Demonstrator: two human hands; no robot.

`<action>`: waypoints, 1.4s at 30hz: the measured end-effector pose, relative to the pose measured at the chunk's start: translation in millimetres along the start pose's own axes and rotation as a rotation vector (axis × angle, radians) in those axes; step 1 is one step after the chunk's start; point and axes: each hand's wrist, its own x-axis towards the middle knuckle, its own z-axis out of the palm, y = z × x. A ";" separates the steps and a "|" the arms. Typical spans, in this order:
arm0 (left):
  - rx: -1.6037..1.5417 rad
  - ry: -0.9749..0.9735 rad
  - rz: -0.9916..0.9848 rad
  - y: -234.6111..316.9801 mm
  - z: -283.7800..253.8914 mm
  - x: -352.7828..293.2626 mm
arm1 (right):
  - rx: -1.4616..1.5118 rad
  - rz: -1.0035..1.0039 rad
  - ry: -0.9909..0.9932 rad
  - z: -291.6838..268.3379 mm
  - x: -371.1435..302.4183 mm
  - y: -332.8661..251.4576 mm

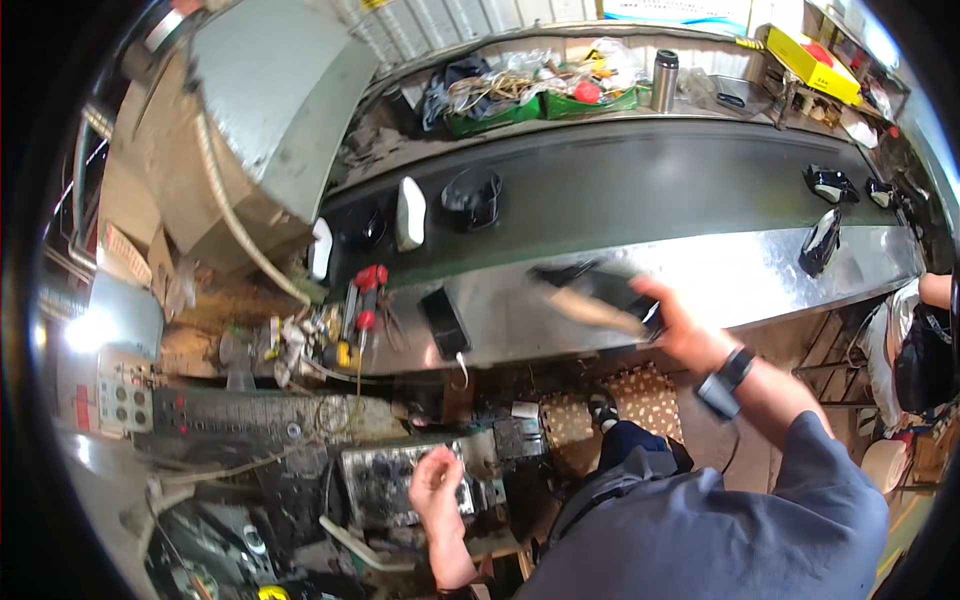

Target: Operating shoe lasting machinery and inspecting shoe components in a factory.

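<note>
My right hand (683, 325) is closed on the end of a black shoe (597, 298) with a tan underside, held over the near metal edge of the bench; motion blurs it. A dark watch-like band (738, 364) is on that wrist. My left hand (437, 480) hovers at a machine's worn metal plate (375, 480), its fingers curled in with nothing visible in them. Beside the held shoe lies a phone (444, 322) with a white cable plugged in. On the dark belt (600, 185) are a black shoe upper (472, 198) and a white sole-shaped piece (411, 214).
Left of the phone lies a red hand tool (367, 298). Black glossy shoes (821, 243) sit at the belt's right end. Behind the belt stand green trays (495, 118) of clutter and a steel flask (664, 80). A large grey machine hood (270, 90) rises at left. Another person's arm (935, 291) shows at far right.
</note>
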 end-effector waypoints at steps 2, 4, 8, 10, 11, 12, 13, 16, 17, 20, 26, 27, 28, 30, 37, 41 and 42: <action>0.034 -0.027 -0.041 -13.1 24.4 15.9 | 0.899 0.644 0.451 -46.6 22.2 114.8; 0.022 -0.017 -0.105 -18.1 41.3 23.4 | 1.052 0.986 0.574 -123.3 58.9 210.6; -0.012 -0.129 -0.155 -30.4 77.5 47.1 | 0.692 0.634 1.310 -192.2 33.3 352.1; 0.061 0.049 -0.134 -25.3 49.7 40.6 | 0.493 0.841 0.692 -35.5 92.6 288.3; 0.054 0.014 -0.132 -23.6 61.8 49.0 | 0.918 0.772 0.684 -10.4 96.5 278.4; 0.089 -0.031 -0.133 -22.2 71.8 58.8 | 0.516 0.654 0.646 37.3 98.2 258.3; 0.118 -0.101 -0.133 -20.1 88.8 69.8 | -0.054 0.588 0.292 70.1 80.9 267.0; 0.189 -0.128 -0.156 -5.3 103.9 101.0 | -0.123 0.178 -0.500 131.1 95.2 75.8; 0.187 -0.193 -0.151 -5.1 115.9 117.1 | -0.229 -0.141 -0.477 151.8 87.5 69.0; 0.295 -0.366 -0.109 -2.9 168.0 165.9 | -0.380 -0.393 -0.465 191.3 52.1 88.1; 0.315 -0.622 -0.021 -2.3 260.1 284.7 | -0.693 -0.028 -0.570 81.1 -11.4 114.2; 0.362 -0.637 0.101 -8.4 274.1 309.4 | -0.749 0.083 -0.603 61.7 -20.6 112.5; 0.507 -0.645 0.226 -5.8 291.1 329.4 | -0.777 0.230 -0.586 46.2 -31.5 109.8; 0.794 -0.617 0.591 1.6 324.9 366.9 | -0.763 0.345 -0.409 26.3 -53.4 105.5; 1.274 -0.849 1.014 8.8 377.4 445.3 | 0.387 1.074 0.374 47.3 -40.5 77.5; 0.834 -1.526 0.571 90.3 419.0 335.3 | 0.881 1.152 0.465 42.7 -14.6 71.3; 0.851 -1.548 0.593 100.4 419.8 333.6 | 1.073 1.191 0.528 46.7 -10.5 73.3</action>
